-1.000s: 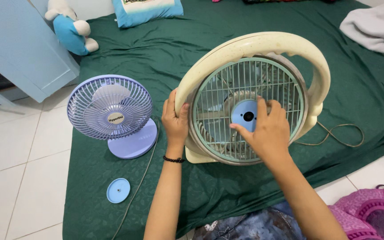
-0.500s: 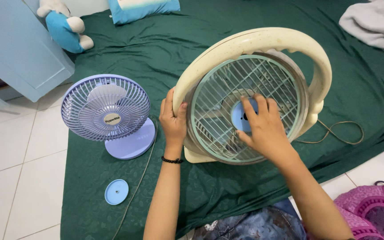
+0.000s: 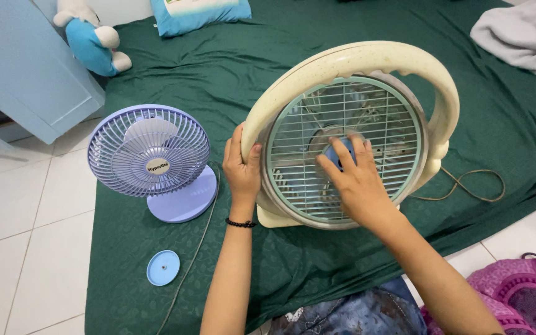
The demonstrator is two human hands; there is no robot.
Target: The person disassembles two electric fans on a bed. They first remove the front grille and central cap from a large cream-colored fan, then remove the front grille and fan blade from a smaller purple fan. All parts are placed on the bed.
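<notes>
A cream round-framed fan (image 3: 355,59) stands on a green sheet, with a pale green wire grille (image 3: 379,111) on its front. My left hand (image 3: 242,166) grips the left side of the cream frame. My right hand (image 3: 352,180) lies flat on the grille, fingers spread over its blue centre disc (image 3: 336,152). A small purple desk fan (image 3: 149,150) stands to the left. A loose blue round cap (image 3: 163,267) lies on the sheet in front of it.
The green sheet (image 3: 187,68) covers a mattress on a white tiled floor (image 3: 26,236). A grey power cord (image 3: 466,183) trails right of the big fan. A plush toy (image 3: 91,37), a blue pillow (image 3: 200,13), a grey blanket (image 3: 522,37) and a pink basket (image 3: 516,291) lie around.
The green grille has rotated under my right hand, its wires going from upright through slanted to horizontal. My right hand has shifted down and left over the centre disc. My left hand holds still.
</notes>
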